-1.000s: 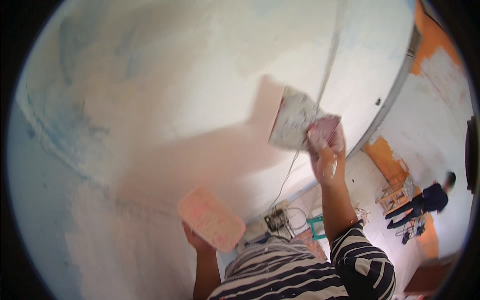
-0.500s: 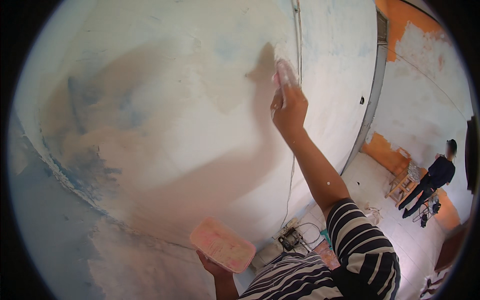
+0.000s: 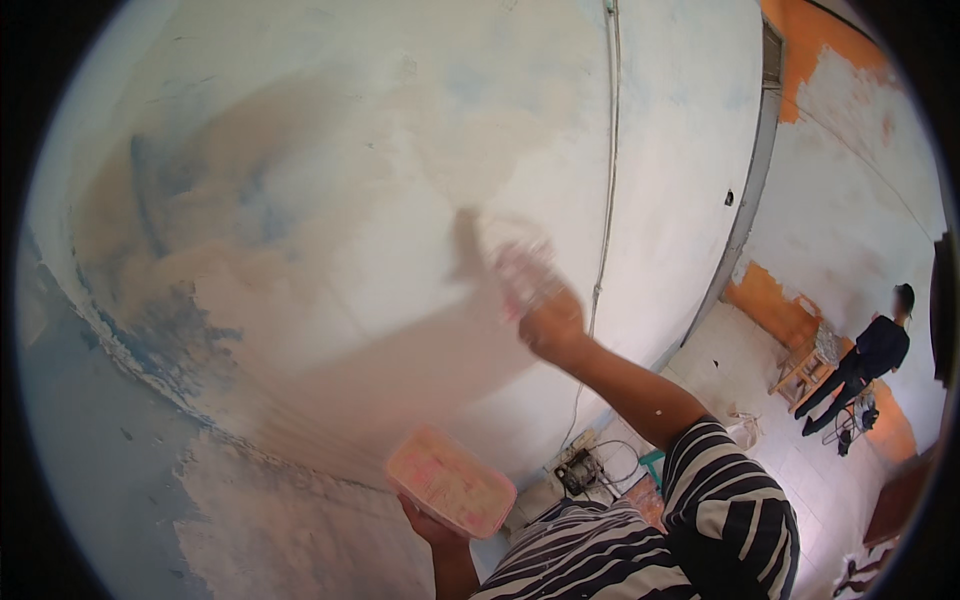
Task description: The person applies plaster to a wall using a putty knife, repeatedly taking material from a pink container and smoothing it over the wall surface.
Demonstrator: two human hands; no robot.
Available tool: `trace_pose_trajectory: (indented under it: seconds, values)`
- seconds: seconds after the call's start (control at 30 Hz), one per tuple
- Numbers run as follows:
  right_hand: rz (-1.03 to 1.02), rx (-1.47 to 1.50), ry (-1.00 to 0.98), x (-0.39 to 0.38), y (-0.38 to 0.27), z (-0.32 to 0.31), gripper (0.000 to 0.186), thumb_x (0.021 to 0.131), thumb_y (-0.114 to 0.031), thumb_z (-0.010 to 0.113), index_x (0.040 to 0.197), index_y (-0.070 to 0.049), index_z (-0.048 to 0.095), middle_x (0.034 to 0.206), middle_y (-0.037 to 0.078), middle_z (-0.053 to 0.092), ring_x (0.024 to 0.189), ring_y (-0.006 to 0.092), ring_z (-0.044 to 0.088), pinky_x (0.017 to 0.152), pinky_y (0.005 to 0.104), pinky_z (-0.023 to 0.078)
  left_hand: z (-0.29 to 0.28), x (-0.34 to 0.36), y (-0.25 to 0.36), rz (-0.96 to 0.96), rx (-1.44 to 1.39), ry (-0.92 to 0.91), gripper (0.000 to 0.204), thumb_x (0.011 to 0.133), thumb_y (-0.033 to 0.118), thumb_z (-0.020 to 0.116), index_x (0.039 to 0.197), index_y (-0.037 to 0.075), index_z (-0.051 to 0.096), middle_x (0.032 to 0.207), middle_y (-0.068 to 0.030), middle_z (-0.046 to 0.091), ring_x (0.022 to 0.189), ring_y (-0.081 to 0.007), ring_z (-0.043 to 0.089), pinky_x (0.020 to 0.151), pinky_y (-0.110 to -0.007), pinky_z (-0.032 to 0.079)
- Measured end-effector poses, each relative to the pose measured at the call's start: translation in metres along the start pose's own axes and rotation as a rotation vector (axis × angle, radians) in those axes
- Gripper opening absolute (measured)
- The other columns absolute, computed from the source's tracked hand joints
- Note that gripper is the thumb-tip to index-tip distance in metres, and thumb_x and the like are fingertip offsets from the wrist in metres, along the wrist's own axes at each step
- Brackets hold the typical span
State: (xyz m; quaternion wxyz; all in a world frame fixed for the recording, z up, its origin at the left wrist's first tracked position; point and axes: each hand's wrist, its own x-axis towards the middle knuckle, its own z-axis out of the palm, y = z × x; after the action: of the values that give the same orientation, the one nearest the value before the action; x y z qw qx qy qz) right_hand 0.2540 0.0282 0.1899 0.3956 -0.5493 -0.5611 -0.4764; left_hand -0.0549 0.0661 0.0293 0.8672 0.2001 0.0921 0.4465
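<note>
My left hand point(image 3: 430, 524) grips the underside of a pinkish rectangular plastic tub point(image 3: 507, 508) at the bottom middle, its inside smeared with pale putty. My right hand point(image 3: 545, 312) is stretched out at the middle of the view, coated with white and pink smears. It is closed on a whitish putty knife point(image 3: 500, 238), blurred by motion, with its blade end at the wall point(image 3: 400, 270). Whether the blade touches the surface is hard to tell. The wall carries patchy white and beige filler over blue paint.
A cable point(image 3: 611, 150) runs down the wall right of my hand. Below it lies an electrical device point(image 3: 578, 472) with wires. At the far right a person in dark clothes point(image 3: 882, 345) stands beside a wooden stool point(image 3: 800, 370). A door frame point(image 3: 745, 190) edges the wall.
My right hand has swept down and to the left along the wall with the putty knife, and its shadow has followed. The left hand and the tub have barely shifted.
</note>
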Motion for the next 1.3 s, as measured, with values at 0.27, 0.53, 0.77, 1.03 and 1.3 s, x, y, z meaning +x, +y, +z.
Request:
trace_pose_trajectory:
  seconds: [0.27,0.53,0.77,1.03,1.3]
  values:
    - [0.005,0.054,-0.089,0.019,0.012,0.020,0.062,0.080,0.001,0.059,0.140,-0.014,0.053,0.147,0.008,0.050,0.136,0.0284,0.047,0.107,0.0438,0.044,-0.021,0.003,-0.003,-0.075,-0.008,-0.083,0.071,0.097,0.060,0.039,0.150,0.014,0.035,0.149,-0.0108,0.042,0.135,-0.0347,0.043,0.109,-0.053,0.039]
    - [0.304,0.045,-0.007,0.057,0.029,-0.050,0.058,0.073,0.003,0.062,0.128,-0.013,0.063,0.126,0.012,0.065,0.099,0.0265,0.067,0.080,0.0374,0.054,-0.007,0.003,0.001,-0.015,0.028,-0.011,0.068,0.098,0.061,0.039,0.147,0.012,0.040,0.141,-0.0094,0.051,0.126,-0.0326,0.052,0.101,-0.052,0.047]
    - [-0.045,0.101,-0.368,-0.039,-0.054,0.030,0.057,0.079,-0.001,0.058,0.131,-0.026,0.061,0.143,0.000,0.054,0.136,0.0203,0.047,0.110,0.0403,0.041,-0.016,0.003,-0.001,-0.040,-0.029,-0.012,0.067,0.099,0.059,0.038,0.147,0.013,0.040,0.142,-0.0097,0.050,0.126,-0.0329,0.052,0.103,-0.053,0.045]
    - [0.375,0.202,0.224,0.090,0.057,-0.054,0.021,0.089,0.005,0.055,0.106,0.003,0.067,0.102,0.016,0.072,0.087,0.0176,0.067,0.079,0.0268,0.053,-0.004,0.001,0.007,-0.015,-0.067,-0.030,0.065,0.099,0.059,0.036,0.146,0.013,0.042,0.141,-0.0104,0.052,0.126,-0.0345,0.052,0.102,-0.054,0.045]
    - [-0.078,0.244,-0.685,-0.069,-0.094,0.018,0.074,0.078,-0.003,0.058,0.146,-0.029,0.047,0.154,-0.001,0.042,0.141,0.0208,0.041,0.111,0.0469,0.038,-0.006,-0.001,-0.006,-0.004,-0.009,0.005,0.068,0.098,0.057,0.040,0.147,0.011,0.040,0.142,-0.0115,0.050,0.128,-0.0337,0.051,0.104,-0.051,0.044]
